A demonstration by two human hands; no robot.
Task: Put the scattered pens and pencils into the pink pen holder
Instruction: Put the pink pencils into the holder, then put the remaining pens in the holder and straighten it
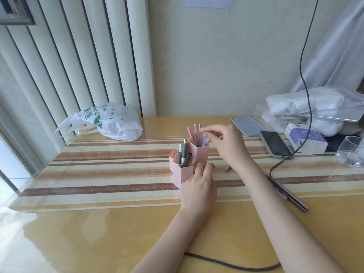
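The pink pen holder (182,175) stands on the striped mat in the middle of the desk. Its front compartments hold several grey and black pens (184,157); its rear compartment holds pink pencils (194,133). My left hand (198,186) grips the holder's right front side. My right hand (224,142) hovers over the rear compartment, fingertips pinched on a pale purple pen (204,137) that stands in it. Two pens (285,192) lie on the desk to the right of my right forearm. A short brown piece (228,168) lies by my right wrist.
A white plastic bag (110,123) lies at the back left. At the right stand a phone (275,144), a grey-blue lid (247,126), a small box (305,139), a glass (351,150) and bagged items. A black cable (303,75) hangs down onto the desk.
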